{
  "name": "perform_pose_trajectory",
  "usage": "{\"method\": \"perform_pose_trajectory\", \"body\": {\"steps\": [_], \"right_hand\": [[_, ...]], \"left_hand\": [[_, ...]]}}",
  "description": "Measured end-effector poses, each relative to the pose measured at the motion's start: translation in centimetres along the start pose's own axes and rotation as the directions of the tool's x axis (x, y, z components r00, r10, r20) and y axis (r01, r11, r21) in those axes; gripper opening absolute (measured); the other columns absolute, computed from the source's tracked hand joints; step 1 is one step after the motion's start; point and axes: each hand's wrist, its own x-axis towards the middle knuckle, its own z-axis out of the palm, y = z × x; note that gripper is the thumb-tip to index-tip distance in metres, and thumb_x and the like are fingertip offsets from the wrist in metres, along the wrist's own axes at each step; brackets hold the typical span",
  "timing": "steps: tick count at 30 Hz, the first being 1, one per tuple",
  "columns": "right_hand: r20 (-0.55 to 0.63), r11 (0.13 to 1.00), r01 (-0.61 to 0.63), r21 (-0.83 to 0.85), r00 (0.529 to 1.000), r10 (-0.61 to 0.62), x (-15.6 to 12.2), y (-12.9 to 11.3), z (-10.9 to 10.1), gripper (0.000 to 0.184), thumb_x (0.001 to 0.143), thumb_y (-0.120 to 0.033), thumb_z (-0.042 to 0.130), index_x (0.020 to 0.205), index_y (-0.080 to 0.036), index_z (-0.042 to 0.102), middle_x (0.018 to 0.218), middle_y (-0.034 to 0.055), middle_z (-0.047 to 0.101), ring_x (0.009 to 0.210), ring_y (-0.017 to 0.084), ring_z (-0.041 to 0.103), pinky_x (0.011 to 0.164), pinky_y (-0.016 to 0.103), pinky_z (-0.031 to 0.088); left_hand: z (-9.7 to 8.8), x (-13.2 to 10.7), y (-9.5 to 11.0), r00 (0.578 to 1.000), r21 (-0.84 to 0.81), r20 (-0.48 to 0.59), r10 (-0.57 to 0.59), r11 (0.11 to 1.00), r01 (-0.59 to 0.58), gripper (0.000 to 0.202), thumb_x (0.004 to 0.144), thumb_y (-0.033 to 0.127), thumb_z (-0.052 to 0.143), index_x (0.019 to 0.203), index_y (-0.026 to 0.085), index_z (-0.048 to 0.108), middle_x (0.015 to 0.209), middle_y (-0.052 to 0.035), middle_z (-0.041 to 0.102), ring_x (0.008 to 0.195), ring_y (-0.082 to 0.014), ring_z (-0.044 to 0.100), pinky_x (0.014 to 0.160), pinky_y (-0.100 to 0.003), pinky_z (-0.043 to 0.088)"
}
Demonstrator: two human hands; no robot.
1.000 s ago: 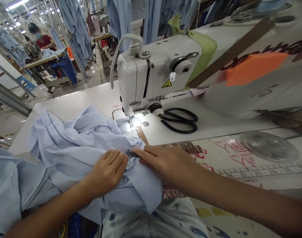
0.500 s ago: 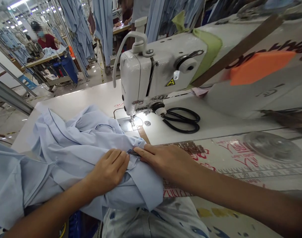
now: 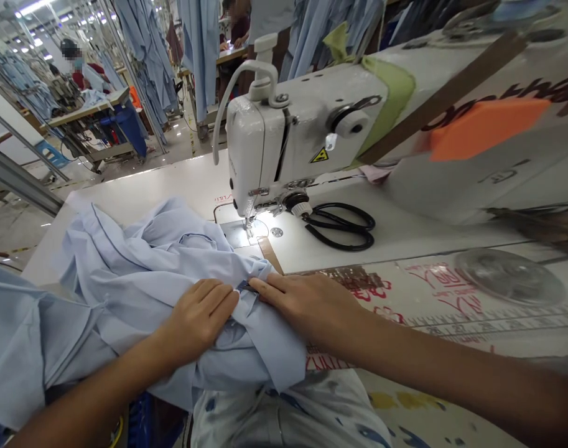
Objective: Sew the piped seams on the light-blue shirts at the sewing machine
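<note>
A: Layout, quick: where have we got the crumpled light-blue cloth garment (image 3: 139,274)?
B: Left part of the flat white tabletop (image 3: 172,180), spilling over the near edge. Left hand (image 3: 197,317) and right hand (image 3: 305,302) both on its right end, side by side.
A: And the white metal sewing machine (image 3: 307,137)?
B: Behind the hands, running off right. We mark the black loop-handled scissors (image 3: 368,238) under its arm, right of the thin metal needle (image 3: 249,228); round grey disc (image 3: 510,277) farther right, nearer the front; hanging light-blue garments (image 3: 197,62) behind the machine.
</note>
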Motion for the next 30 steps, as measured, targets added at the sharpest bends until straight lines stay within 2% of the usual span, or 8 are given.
{"method": "perform_pose_trajectory", "body": {"steps": [4, 9, 12, 17, 27, 30], "right_hand": [[0.0, 1.0, -0.013, -0.008, 1.0, 0.013, -0.1, 0.0, 0.1, 0.04, 0.081, -0.009, 0.052, 0.119, -0.019, 0.051, 0.091, 0.0032, 0.063, 0.066, 0.018, 0.061, 0.042, 0.029, 0.029], [-0.055, 0.999, -0.001, 0.035, 0.998, 0.002, -0.3, 0.2, -0.1, 0.031, 0.086, -0.015, 0.05, 0.117, -0.018, 0.051, 0.088, 0.0026, 0.062, 0.065, 0.017, 0.06, 0.042, 0.029, 0.029], [-0.122, 0.997, 0.024, 0.073, 0.992, -0.015, -0.5, 0.1, -0.3, 0.029, 0.088, -0.021, 0.05, 0.117, -0.018, 0.051, 0.084, 0.0025, 0.063, 0.063, 0.016, 0.06, 0.043, 0.028, 0.029], [-0.178, 0.996, 0.085, 0.041, 0.981, -0.076, -0.6, -0.1, -0.1, 0.038, 0.077, -0.008, 0.056, 0.113, -0.018, 0.052, 0.08, 0.0004, 0.062, 0.06, 0.016, 0.058, 0.042, 0.027, 0.026], [-0.194, 0.993, 0.096, 0.069, 0.978, -0.081, 0.2, -0.2, 0.8, 0.033, 0.081, -0.011, 0.054, 0.112, -0.019, 0.052, 0.078, 0.0, 0.061, 0.059, 0.015, 0.057, 0.043, 0.028, 0.024], [-0.137, 0.996, 0.035, 0.081, 0.99, -0.023, 0.5, -0.3, 0.6, 0.03, 0.085, -0.015, 0.051, 0.115, -0.019, 0.052, 0.082, 0.0015, 0.062, 0.061, 0.015, 0.057, 0.042, 0.027, 0.023]], "left_hand": [[-1.2, -0.5, 0.5, 0.992, -0.008, -0.047, 0.116, 0.993, -0.116, 0.017, 0.087, 0.006, 0.042, 0.095, 0.003, 0.056, 0.085, -0.0131, 0.064, 0.09, -0.0207, 0.058, 0.075, -0.035, 0.053], [-0.6, -1.3, 1.1, 1.0, 0.034, 0.015, 0.022, 0.999, -0.022, 0.022, 0.088, 0.007, 0.04, 0.099, 0.002, 0.058, 0.092, -0.015, 0.064, 0.092, -0.023, 0.058, 0.077, -0.038, 0.054], [-0.2, -1.5, 1.1, 0.999, 0.036, 0.041, 0.018, 0.999, -0.019, 0.023, 0.088, 0.007, 0.04, 0.101, 0.001, 0.058, 0.095, -0.0161, 0.064, 0.093, -0.024, 0.058, 0.078, -0.038, 0.053], [-0.2, -1.6, 1.1, 0.998, 0.048, 0.057, 0.022, 0.999, -0.024, 0.025, 0.088, 0.008, 0.039, 0.102, 0.0, 0.059, 0.096, -0.017, 0.064, 0.094, -0.025, 0.057, 0.078, -0.039, 0.053], [0.0, -1.7, 1.0, 0.998, 0.065, 0.065, 0.023, 0.997, -0.027, 0.025, 0.089, 0.008, 0.038, 0.104, 0.001, 0.057, 0.098, -0.0163, 0.064, 0.095, -0.0244, 0.057, 0.079, -0.039, 0.052], [-0.4, -1.7, 0.8, 0.999, 0.014, 0.026, 0.033, 0.999, -0.033, 0.023, 0.088, 0.008, 0.04, 0.102, 0.002, 0.056, 0.095, -0.0152, 0.065, 0.094, -0.0237, 0.058, 0.079, -0.038, 0.052]]}}
